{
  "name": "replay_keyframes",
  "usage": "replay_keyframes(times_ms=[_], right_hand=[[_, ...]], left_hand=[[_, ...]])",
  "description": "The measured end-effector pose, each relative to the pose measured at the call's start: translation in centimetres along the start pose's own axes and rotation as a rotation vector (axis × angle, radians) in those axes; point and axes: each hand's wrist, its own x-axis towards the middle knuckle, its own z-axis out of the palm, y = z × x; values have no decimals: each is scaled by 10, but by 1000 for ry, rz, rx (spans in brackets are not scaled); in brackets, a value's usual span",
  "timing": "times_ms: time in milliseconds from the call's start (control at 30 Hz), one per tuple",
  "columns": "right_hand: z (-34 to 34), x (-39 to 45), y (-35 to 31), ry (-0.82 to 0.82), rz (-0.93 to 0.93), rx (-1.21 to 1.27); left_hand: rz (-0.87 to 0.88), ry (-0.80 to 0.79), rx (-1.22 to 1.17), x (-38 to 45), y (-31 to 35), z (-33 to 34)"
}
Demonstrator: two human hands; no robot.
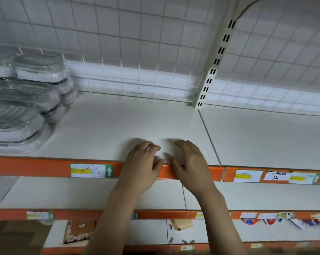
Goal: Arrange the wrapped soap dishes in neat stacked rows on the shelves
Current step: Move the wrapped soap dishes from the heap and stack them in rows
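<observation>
We hold our left hand [143, 159] and right hand [189, 161] side by side over the orange shelf edge [45, 167], fingers loosely extended, gripping nothing. The wrapped soap dishes [24, 96] sit stacked at the far left of the white shelf [118, 122] above that edge, blurred and partly cut off.

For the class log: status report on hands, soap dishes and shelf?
Left hand, right hand open, empty. Wrapped soap dishes stacked far left on shelf. Nothing blocking.
</observation>
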Motion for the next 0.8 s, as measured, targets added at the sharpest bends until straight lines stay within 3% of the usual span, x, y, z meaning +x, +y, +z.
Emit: replay_keyframes(times_ms=[200,400,567,800], right_hand=[[-46,3,68,17,-23,10],[-124,4,160,35,-71,3],[-174,-11,223,66,-63,17],[-204,-9,265,113,-21,54]], left_hand=[[-15,37,-12,26,64,41],[-51,114,-31,58,171,100],[-2,87,-14,68,252,138],[-15,62,35,79,283,152]])
